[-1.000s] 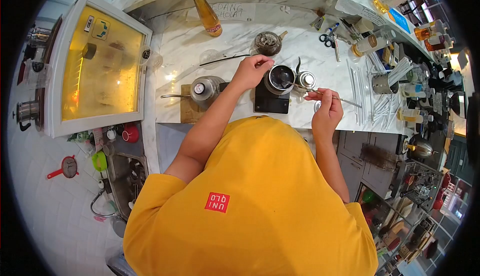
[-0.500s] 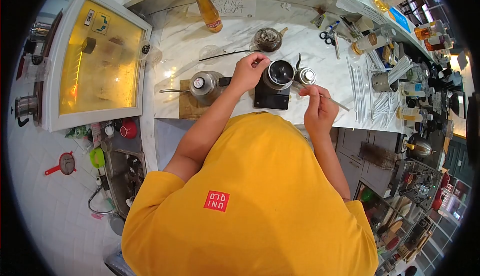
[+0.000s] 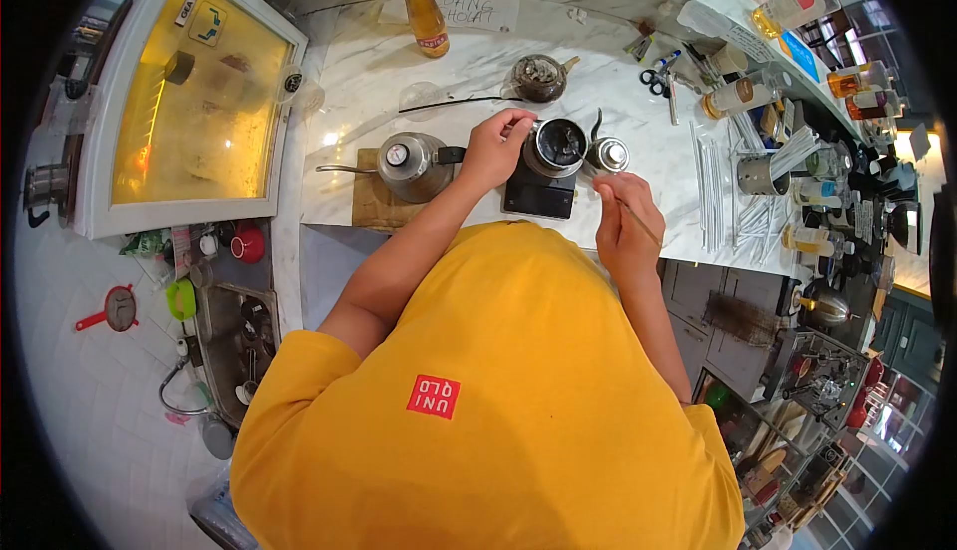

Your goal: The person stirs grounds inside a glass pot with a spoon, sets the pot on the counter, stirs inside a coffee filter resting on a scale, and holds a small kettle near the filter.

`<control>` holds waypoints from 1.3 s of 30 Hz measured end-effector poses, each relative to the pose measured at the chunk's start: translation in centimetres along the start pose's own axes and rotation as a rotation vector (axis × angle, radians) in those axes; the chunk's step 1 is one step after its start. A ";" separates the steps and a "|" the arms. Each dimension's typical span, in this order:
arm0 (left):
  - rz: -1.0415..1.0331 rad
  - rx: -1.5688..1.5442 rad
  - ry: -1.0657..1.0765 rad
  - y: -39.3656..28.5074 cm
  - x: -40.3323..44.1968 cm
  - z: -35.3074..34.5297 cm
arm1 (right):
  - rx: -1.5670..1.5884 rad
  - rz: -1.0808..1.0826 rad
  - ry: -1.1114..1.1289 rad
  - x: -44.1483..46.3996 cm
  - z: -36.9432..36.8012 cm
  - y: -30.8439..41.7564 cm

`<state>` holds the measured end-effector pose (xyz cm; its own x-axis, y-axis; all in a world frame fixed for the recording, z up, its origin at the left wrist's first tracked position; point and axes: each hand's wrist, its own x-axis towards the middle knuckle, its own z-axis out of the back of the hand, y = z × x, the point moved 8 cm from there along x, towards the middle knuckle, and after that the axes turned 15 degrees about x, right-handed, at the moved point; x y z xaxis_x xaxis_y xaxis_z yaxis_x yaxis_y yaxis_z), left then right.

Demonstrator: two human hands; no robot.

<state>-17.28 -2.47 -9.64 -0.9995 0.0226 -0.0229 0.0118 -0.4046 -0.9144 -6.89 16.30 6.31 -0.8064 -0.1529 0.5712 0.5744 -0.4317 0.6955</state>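
A silver metal cup (image 3: 538,164) with a dark interior stands on a black scale (image 3: 536,200). Thumb and fingers of my left hand (image 3: 498,151) pinch the cup's left edge. In my right hand (image 3: 630,223) is a thin metal spoon (image 3: 640,219), its lower end reaching over the rim into the cup; its tip is hidden in the dark contents. Just right of the cup sits a small steel gooseneck pot (image 3: 607,155). To the left, a larger steel kettle (image 3: 413,166) rests on a wooden board (image 3: 371,207).
Behind the cup stands a glass teapot (image 3: 538,79), with a thin black rod (image 3: 449,104) beside it. An amber bottle (image 3: 423,12) is farther back. Scissors (image 3: 654,82), white straws (image 3: 710,186) and a straw holder (image 3: 762,174) lie to the right; a yellow-lit glass-door cabinet (image 3: 194,102) is left.
My right hand has turned, and the spoon's handle slants more steeply with less of it sticking out. My left hand keeps its place at the cup. The whole view has shifted slightly.
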 end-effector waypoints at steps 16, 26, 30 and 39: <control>-0.038 0.004 -0.049 -0.7 -0.2 -0.1 | -0.050 -0.043 0.109 0.2 -0.7 -0.2; -0.071 0.030 -0.100 -1.1 -0.3 0.0 | -0.078 -0.032 0.091 -0.4 -1.0 0.0; -0.062 0.052 -0.094 -1.3 -0.6 0.2 | -0.078 -0.108 0.012 -0.7 0.1 -1.6; -0.069 0.090 -0.097 -1.4 -0.6 0.2 | -0.094 -0.060 0.055 -0.9 -0.6 -0.9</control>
<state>-16.75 -2.08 -8.32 -0.9961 -0.0332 0.0817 -0.0553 -0.4855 -0.8725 -6.78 16.27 4.87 -0.8470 -0.1719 0.5031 0.5113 -0.5226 0.6823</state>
